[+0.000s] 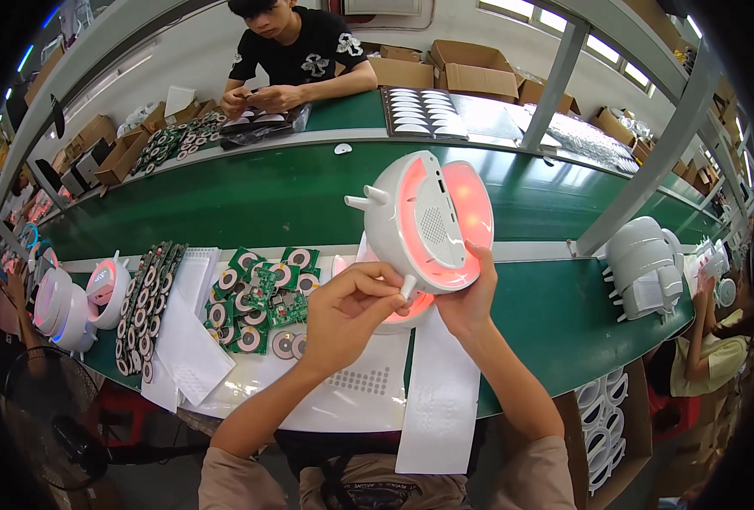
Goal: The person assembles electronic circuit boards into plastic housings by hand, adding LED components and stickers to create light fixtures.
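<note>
A round white lamp-like device (391, 223) is tilted up in front of me, glowing pink-red. Its back carries a speaker grille and a column of ports; white peg legs stick out to the left. My right hand (470, 297) grips its lower right edge, thumb on the shell. At its bottom, my left hand (349, 310) is closed, fingertips pinched at a short white peg (408, 286); whether something small is also between them, I cannot make out. Beneath, another glowing pink device (415, 310) is mostly hidden. White sheets (439, 408) lie below my hands.
Green circuit boards with round coils (254, 297) are heaped left of my hands, beside stacked boards (147, 297). Lit white devices (105, 293) stand far left, more white ones (645, 272) right. A co-worker (300, 59) sits across the green bench (309, 191). A box of white rings (602, 425) stands lower right.
</note>
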